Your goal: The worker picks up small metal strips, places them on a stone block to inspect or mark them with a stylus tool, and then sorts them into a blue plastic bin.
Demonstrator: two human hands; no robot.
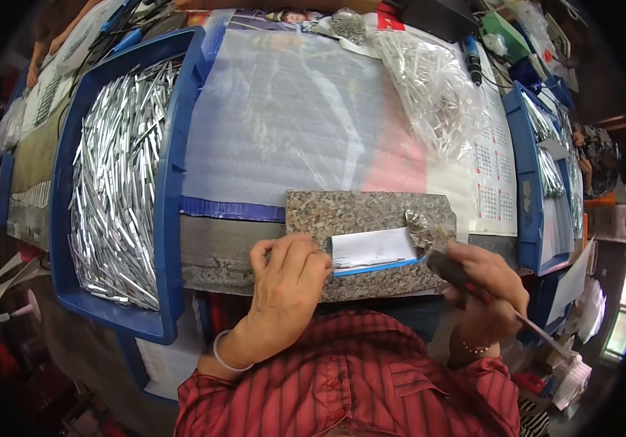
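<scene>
My left hand (289,280) is closed at the left end of a white paper pad with a blue edge (371,250). Its fingertips are pressed together, and what they hold is hidden. A thin metal strip (378,262) lies along the blue edge, close to those fingertips. In my right hand (493,288) is a screwdriver (461,274), gripped with its dark handle toward the pad and its shaft pointing to the lower right. The pad rests on a speckled stone slab (360,204). By its right end sits a small heap of tiny metal parts (418,228).
A blue bin (169,218) full of slim metal pieces stands on the left. Plastic sheeting (284,109) covers the middle of the table. Clear bags of metal parts (437,98) lie at the far right, near a blue-and-black power driver (472,60). More blue trays (528,175) stand at right.
</scene>
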